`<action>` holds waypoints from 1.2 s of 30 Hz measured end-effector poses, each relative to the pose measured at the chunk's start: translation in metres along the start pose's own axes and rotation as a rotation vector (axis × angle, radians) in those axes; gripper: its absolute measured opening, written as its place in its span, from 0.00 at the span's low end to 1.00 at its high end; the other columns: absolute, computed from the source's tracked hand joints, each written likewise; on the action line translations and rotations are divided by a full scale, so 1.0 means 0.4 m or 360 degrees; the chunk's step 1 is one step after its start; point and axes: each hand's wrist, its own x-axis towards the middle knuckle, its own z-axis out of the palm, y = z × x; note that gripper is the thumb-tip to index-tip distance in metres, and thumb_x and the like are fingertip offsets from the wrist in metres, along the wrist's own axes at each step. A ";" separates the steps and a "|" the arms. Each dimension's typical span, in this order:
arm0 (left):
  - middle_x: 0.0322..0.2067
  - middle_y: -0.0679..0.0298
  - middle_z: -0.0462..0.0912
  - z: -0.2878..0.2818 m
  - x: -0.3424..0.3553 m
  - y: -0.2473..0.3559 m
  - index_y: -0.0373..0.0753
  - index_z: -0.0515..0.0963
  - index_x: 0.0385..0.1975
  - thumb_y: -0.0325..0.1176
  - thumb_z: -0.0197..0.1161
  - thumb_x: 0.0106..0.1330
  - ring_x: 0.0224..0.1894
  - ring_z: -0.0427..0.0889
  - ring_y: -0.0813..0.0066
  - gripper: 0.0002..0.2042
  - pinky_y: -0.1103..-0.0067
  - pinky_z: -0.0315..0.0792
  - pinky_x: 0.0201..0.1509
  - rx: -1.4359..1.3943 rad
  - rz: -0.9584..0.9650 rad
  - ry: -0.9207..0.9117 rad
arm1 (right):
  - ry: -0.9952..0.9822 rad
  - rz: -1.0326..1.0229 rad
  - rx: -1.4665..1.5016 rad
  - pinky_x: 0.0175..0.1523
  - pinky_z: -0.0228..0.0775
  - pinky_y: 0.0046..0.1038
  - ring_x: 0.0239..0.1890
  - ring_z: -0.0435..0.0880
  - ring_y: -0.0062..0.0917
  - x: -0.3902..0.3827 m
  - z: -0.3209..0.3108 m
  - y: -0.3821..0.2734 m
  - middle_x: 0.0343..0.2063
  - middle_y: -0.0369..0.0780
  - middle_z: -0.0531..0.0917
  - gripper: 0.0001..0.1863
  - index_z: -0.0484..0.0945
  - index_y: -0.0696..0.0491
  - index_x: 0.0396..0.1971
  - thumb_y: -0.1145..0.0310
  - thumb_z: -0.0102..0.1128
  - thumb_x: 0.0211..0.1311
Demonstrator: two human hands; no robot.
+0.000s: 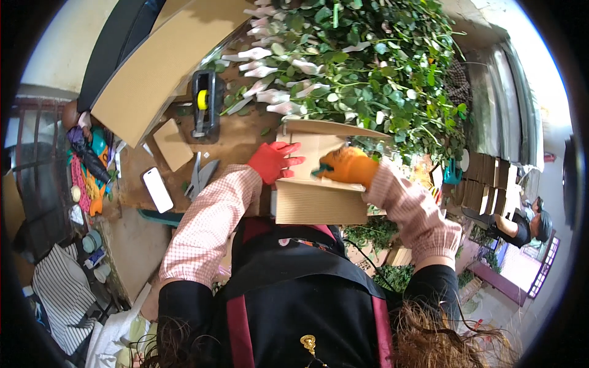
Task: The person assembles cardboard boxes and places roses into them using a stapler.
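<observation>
"What filled your feed, biggest first?"

"The bench [236, 138], then one heap of leafy stems [380, 80] on its far side, the stems too many to count, and one large cardboard sheet [165, 67] at far left."

"And the folded cardboard [322, 208]?"

"One piece, on the near side. It lay to the right of my left hand [270, 162] and under my right hand [351, 166], which was nearer its middle; its near flap ran long from left to right."

"Grip?"

"My left rested at its left edge, red-gloved fingers spread, clamping nothing. My right, orange-gloved, was curled; I couldn't tell whether it pinched anything."

"Smaller things?"

"Left of both hands I counted one tape dispenser [211, 116], one brown block [172, 145], one white phone [158, 190] and one grey scissors-like tool [207, 172]."
</observation>
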 end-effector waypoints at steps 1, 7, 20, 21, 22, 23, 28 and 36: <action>0.70 0.61 0.62 0.000 -0.001 0.004 0.55 0.71 0.64 0.43 0.61 0.64 0.64 0.69 0.59 0.25 0.61 0.70 0.55 0.0027 -0.0102 -0.0086 | -0.0017 -0.0118 -0.0032 0.53 0.73 0.43 0.51 0.82 0.40 -0.082 -0.043 -0.045 0.49 0.42 0.83 0.27 0.80 0.51 0.47 0.42 0.51 0.66; 0.71 0.60 0.60 -0.050 0.061 0.025 0.50 0.65 0.68 0.50 0.57 0.66 0.72 0.58 0.61 0.30 0.57 0.46 0.74 0.0052 -0.0080 -0.0520 | 0.0625 -0.0396 -0.0475 0.42 0.77 0.35 0.43 0.83 0.34 -0.094 0.156 -0.050 0.39 0.41 0.81 0.12 0.80 0.48 0.41 0.64 0.60 0.56; 0.55 0.58 0.79 -0.062 0.090 0.005 0.38 0.78 0.52 0.35 0.59 0.63 0.60 0.74 0.60 0.18 0.64 0.66 0.66 -0.0226 0.0143 -0.0245 | 0.1208 0.0502 -0.0765 0.48 0.72 0.32 0.48 0.80 0.30 -0.032 -0.359 0.346 0.44 0.36 0.82 0.11 0.79 0.42 0.45 0.60 0.53 0.66; 0.54 0.59 0.80 -0.060 0.092 0.008 0.38 0.78 0.51 0.34 0.58 0.63 0.60 0.75 0.61 0.17 0.64 0.67 0.65 -0.0232 0.0188 -0.0156 | 0.1235 0.0605 -0.0800 0.51 0.70 0.35 0.52 0.78 0.31 0.008 -0.385 0.396 0.47 0.37 0.81 0.12 0.78 0.42 0.47 0.61 0.52 0.66; 0.53 0.60 0.80 -0.058 0.085 0.007 0.38 0.79 0.50 0.33 0.58 0.63 0.59 0.76 0.62 0.16 0.63 0.68 0.64 -0.0235 0.0225 -0.0066 | 0.1265 0.0698 -0.0836 0.54 0.68 0.37 0.57 0.75 0.32 0.049 -0.410 0.444 0.50 0.37 0.81 0.14 0.78 0.42 0.49 0.62 0.52 0.66; 0.53 0.62 0.80 -0.032 0.079 -0.001 0.38 0.78 0.51 0.33 0.57 0.64 0.59 0.76 0.66 0.16 0.64 0.66 0.66 -0.0186 0.0222 -0.0041 | 0.1451 0.0724 -0.0906 0.59 0.63 0.41 0.60 0.72 0.33 0.082 -0.422 0.516 0.52 0.36 0.80 0.15 0.77 0.42 0.50 0.62 0.52 0.65; 0.55 0.65 0.79 0.003 0.069 -0.003 0.42 0.75 0.56 0.33 0.55 0.66 0.61 0.75 0.70 0.18 0.62 0.59 0.71 -0.0062 0.0142 -0.0007 | 0.1020 0.0805 -0.0895 0.68 0.52 0.47 0.62 0.71 0.34 0.119 -0.501 0.689 0.54 0.32 0.78 0.20 0.75 0.38 0.57 0.65 0.52 0.65; 0.57 0.67 0.77 0.003 0.032 0.002 0.46 0.75 0.56 0.33 0.58 0.65 0.61 0.74 0.70 0.18 0.57 0.59 0.70 -0.0336 -0.0005 -0.0076 | 0.1313 0.0679 -0.0705 0.48 0.70 0.37 0.48 0.81 0.32 -0.110 -0.519 0.355 0.45 0.38 0.81 0.14 0.75 0.43 0.51 0.65 0.53 0.66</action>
